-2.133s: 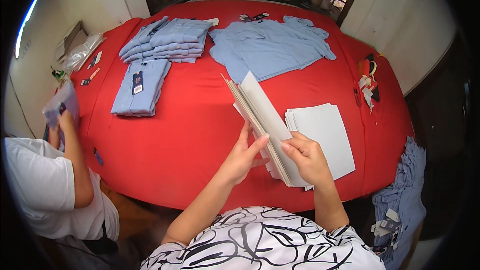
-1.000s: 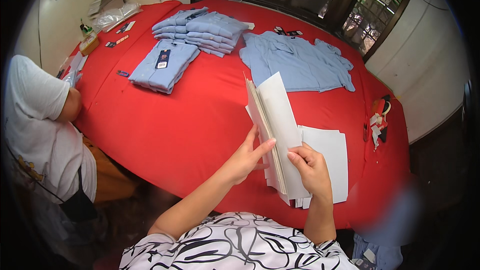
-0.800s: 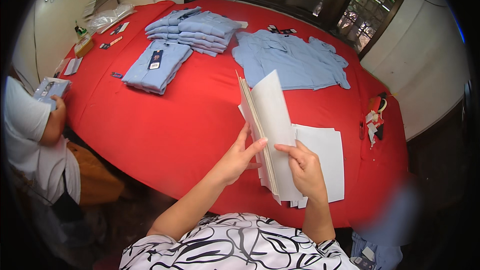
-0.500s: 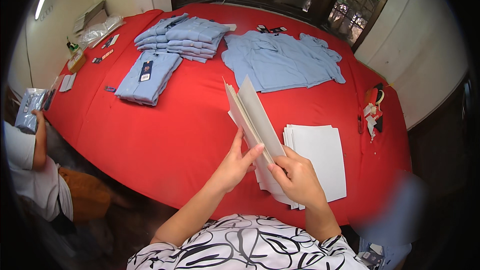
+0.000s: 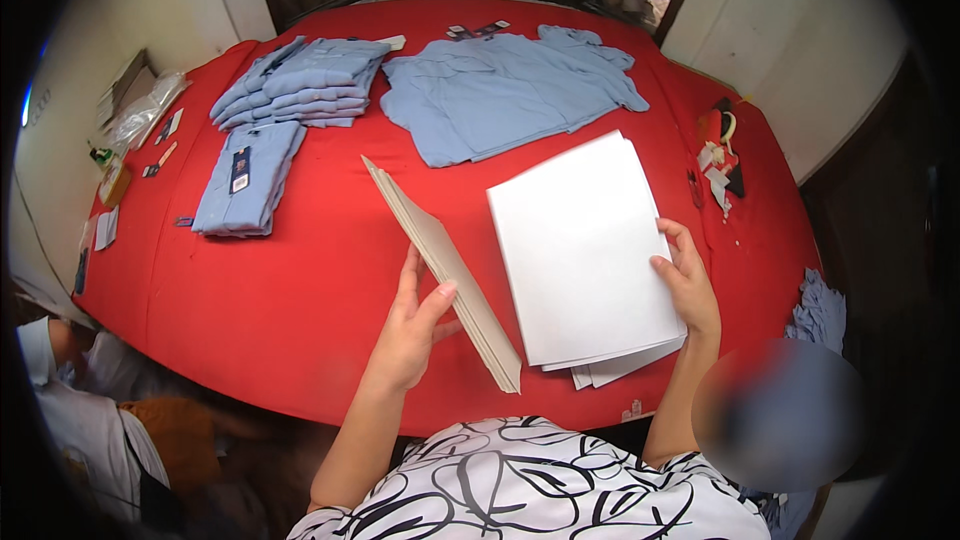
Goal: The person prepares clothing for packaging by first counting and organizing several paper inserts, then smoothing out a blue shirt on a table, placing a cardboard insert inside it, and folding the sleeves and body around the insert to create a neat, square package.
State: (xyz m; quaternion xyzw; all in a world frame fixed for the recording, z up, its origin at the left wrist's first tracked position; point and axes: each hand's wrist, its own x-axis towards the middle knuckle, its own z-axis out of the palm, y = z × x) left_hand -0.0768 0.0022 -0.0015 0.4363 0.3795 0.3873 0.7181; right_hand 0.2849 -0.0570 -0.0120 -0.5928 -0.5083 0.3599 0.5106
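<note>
My left hand (image 5: 412, 325) grips a thin stack of grey-white card sheets (image 5: 440, 265), held on edge and tilted over the red table (image 5: 300, 290). My right hand (image 5: 686, 280) rests on the right edge of a stack of white sheets (image 5: 580, 250) lying flat on the table in front of me. The two stacks are apart, the held one to the left of the flat one.
A spread light-blue shirt (image 5: 505, 95) lies at the back centre. A pile of folded blue shirts (image 5: 300, 85) and one folded tagged shirt (image 5: 248, 180) lie back left. Small tags and tools (image 5: 718, 155) sit at the right edge. Another person (image 5: 80, 410) crouches lower left.
The sheets held up between both hands have parted: the white stack now lies flat under my right hand, while my left hand keeps a thin stack on edge. The person on the left sank lower.
</note>
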